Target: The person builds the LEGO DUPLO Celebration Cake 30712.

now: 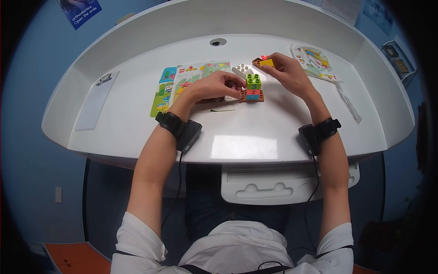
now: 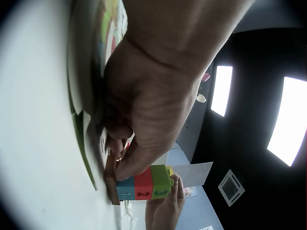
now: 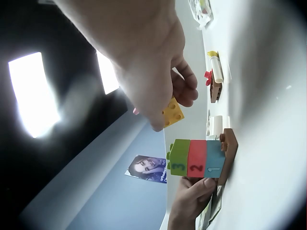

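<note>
A tower of blue brick (image 3: 216, 159), red brick (image 3: 196, 159) and green brick (image 3: 178, 160), numbered 1, 2 and 3, stands upright on a brown base plate (image 3: 231, 155). My left hand (image 1: 212, 86) grips the tower low on its left side, thumb and fingers at the blue brick and the plate. Pinched between thumb and fingers of my right hand (image 1: 289, 73) is a yellow brick (image 3: 172, 115), held up behind and to the right of the green brick, apart from it. The undersides of the left fingers are partly hidden.
Behind the tower lie a pale studded piece (image 1: 242, 69) and a second brown plate (image 3: 216, 92) with a red piece (image 3: 208, 76) by it. Booklets (image 1: 189, 75) lie under the left hand, a clipboard (image 1: 96, 105) farther left. An opened plastic bag (image 1: 315, 61) lies at right.
</note>
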`<state>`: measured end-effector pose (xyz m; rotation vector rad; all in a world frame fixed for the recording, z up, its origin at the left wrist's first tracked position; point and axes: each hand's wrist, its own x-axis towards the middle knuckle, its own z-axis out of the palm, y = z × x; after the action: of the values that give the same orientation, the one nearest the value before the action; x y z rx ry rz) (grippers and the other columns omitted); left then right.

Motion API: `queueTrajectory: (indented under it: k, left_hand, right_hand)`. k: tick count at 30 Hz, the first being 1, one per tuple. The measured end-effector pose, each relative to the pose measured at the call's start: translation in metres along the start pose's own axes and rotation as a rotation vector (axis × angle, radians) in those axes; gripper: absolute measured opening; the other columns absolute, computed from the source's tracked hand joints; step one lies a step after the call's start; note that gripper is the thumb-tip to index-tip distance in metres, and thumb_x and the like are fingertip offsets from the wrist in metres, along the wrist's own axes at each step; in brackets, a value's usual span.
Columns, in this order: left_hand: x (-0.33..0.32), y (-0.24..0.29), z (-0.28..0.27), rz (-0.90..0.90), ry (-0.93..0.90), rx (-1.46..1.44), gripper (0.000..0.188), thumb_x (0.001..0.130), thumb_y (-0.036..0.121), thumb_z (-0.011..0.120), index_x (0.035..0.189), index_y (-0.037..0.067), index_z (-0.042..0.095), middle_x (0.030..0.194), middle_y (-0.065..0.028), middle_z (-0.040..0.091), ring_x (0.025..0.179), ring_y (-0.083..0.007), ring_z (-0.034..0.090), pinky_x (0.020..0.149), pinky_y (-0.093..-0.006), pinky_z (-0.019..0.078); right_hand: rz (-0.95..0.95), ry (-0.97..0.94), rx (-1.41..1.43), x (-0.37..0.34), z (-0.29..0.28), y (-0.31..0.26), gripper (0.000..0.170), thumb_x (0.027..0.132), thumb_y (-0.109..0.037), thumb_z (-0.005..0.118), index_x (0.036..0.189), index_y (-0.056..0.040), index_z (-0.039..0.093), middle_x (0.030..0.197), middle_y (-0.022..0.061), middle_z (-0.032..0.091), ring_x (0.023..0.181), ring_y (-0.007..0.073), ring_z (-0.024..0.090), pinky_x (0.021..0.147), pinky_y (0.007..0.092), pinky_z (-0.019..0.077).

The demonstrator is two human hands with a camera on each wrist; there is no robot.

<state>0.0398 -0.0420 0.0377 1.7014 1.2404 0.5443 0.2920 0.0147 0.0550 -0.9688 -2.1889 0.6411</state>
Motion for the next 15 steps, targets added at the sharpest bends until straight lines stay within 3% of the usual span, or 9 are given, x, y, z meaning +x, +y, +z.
queueTrajectory:
  k: [5,10,15]
  left_hand:
    - [0.0003,0.0005,-0.0005,-0.004,-0.001,0.001,0.055,0.08,0.021,0.082,0.126,-0.001,0.062,0.099,-0.0003,0.06,0.088,-0.0063,0.054,0.081,-0.0187,0.0454]
    - [-0.0008,0.0007,-0.0006,0.014,-0.009,-0.023,0.053,0.08,0.021,0.082,0.125,-0.001,0.063,0.099,0.0,0.06,0.087,-0.0062,0.054,0.08,-0.0187,0.045]
    - [-0.0004,-0.0003,-0.0005,0.015,-0.005,-0.022,0.052,0.08,0.02,0.081,0.124,-0.001,0.063,0.098,0.0004,0.06,0.087,-0.0061,0.054,0.081,-0.0189,0.0447]
  right_hand:
    - [-0.054,0.08,0.191,0.0018,0.0039,0.0023,0.04,0.097,-0.037,0.064,0.108,0.001,0.063,0.09,0.0127,0.071,0.074,0.0149,0.062,0.069,0.0302,0.0504]
    - [-0.015,-0.041,0.341,0.0019,0.0041,-0.0001,0.04,0.101,-0.038,0.057,0.113,-0.0005,0.053,0.09,0.0127,0.07,0.073,0.0122,0.06,0.068,0.0285,0.0496]
    - [-0.011,-0.033,0.388,0.0003,0.0034,-0.0026,0.035,0.102,-0.035,0.055,0.116,-0.0024,0.053,0.088,0.0104,0.068,0.075,0.0118,0.061,0.068,0.0271,0.0495]
